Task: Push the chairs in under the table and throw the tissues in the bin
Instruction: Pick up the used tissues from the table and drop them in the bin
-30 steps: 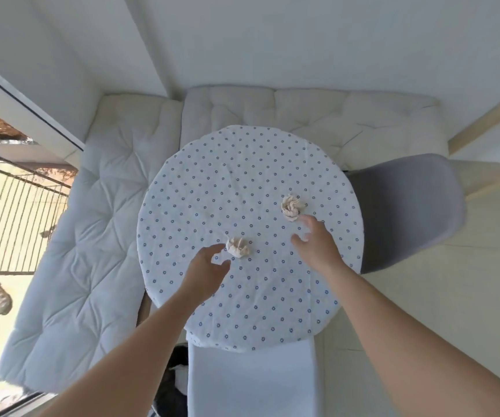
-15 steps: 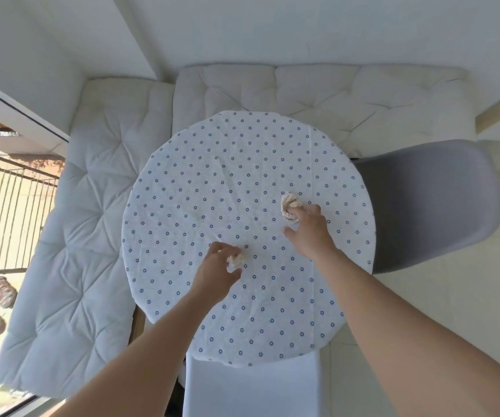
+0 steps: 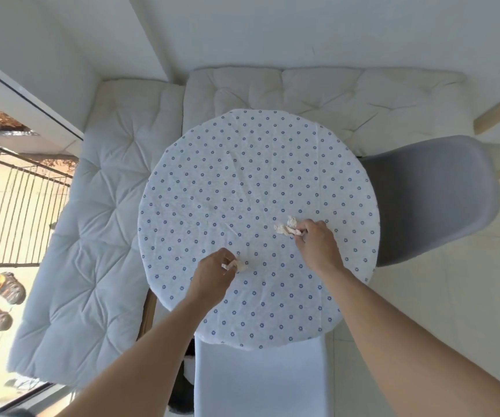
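A round table [image 3: 242, 176] with a white, blue-dotted cloth fills the middle of the head view. My left hand [image 3: 212, 275] is closed on a small crumpled beige tissue [image 3: 240, 267] near the table's front. My right hand [image 3: 318, 242] pinches a second crumpled tissue [image 3: 286, 226] at the right of the table. A grey chair [image 3: 429, 200] stands at the table's right side, its seat partly under the edge. A white chair [image 3: 260, 383] is tucked at the near edge, below my arms. No bin is in view.
A cushioned corner bench [image 3: 92, 236] runs along the left and back of the table [image 3: 333, 94]. A glass door with a railing [image 3: 11, 206] outside is at the left. Sandals [image 3: 9, 287] lie on the floor there. Pale tiled floor [image 3: 453, 296] lies to the right.
Both hands reached the tissues and closed on them; the tissues are now gripped and slightly pulled from where they lay. The camera has moved a little.
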`<state>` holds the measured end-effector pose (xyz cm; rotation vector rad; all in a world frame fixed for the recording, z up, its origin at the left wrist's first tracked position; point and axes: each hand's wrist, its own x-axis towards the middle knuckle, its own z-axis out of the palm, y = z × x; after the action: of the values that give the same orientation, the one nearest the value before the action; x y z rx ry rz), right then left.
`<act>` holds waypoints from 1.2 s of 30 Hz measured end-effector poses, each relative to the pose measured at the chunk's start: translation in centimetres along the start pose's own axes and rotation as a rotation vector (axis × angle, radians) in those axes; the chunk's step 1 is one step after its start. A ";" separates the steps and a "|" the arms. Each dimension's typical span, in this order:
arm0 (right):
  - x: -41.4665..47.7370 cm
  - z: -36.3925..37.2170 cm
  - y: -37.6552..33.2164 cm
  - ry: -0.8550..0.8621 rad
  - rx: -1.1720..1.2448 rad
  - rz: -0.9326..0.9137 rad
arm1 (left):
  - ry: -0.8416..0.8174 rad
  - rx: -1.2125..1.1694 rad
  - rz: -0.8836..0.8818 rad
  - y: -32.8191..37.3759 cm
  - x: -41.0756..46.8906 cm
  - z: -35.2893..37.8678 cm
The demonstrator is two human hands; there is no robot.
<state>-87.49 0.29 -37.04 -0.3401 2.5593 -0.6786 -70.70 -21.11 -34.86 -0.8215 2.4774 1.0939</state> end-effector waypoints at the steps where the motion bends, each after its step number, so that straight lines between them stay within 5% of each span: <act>1: -1.0 0.0 -0.4 0.000 0.004 0.005 | 0.012 -0.009 -0.007 -0.2 -1.0 -0.6; 22: -35.8 12.5 -12.6 0.035 0.107 0.010 | 0.078 -0.184 0.023 -17.3 -29.6 -12.0; 36: -43.9 21.1 -17.9 -0.212 0.053 -0.048 | 0.119 -0.184 -0.187 -30.3 -37.3 -9.6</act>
<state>-37.20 -8.19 -27.57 -0.4333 2.3351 -0.6879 -23.18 -30.72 -27.70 -1.1779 2.3584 1.2508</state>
